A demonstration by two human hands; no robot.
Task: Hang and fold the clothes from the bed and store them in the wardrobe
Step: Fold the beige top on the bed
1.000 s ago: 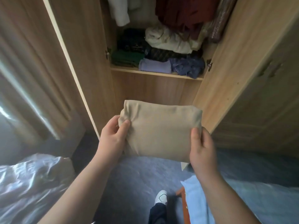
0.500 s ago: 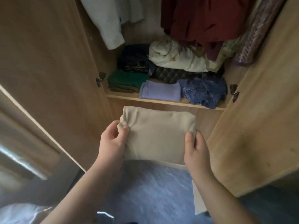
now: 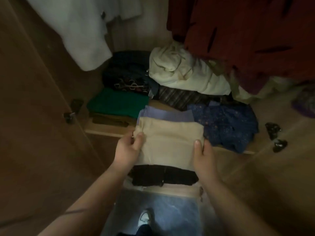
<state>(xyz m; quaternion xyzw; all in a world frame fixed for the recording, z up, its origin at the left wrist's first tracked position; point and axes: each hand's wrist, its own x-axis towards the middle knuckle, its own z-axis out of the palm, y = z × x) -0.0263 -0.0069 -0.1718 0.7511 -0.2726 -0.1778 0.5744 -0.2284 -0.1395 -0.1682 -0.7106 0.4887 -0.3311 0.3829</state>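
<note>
A folded beige garment (image 3: 167,140) is held flat between both hands at the front of the wardrobe shelf (image 3: 109,129). Its far edge overlaps a folded lilac garment (image 3: 167,115) lying on the shelf. My left hand (image 3: 128,149) grips the beige garment's left edge, thumb on top. My right hand (image 3: 202,152) grips the right edge the same way. Whether the beige garment rests on the lilac one or hovers above it cannot be told.
The shelf also holds a green fold (image 3: 117,101), a dark patterned pile (image 3: 127,77), a cream bundle (image 3: 184,74), a striped piece (image 3: 184,97) and a crumpled blue garment (image 3: 228,125). White (image 3: 81,31) and dark red (image 3: 247,36) clothes hang above. Lower down lies a black folded item (image 3: 162,175). Wardrobe doors flank both sides.
I have stepped closer and both hands carried the beige garment forward and up, from below the shelf edge to over the lilac fold on the shelf.
</note>
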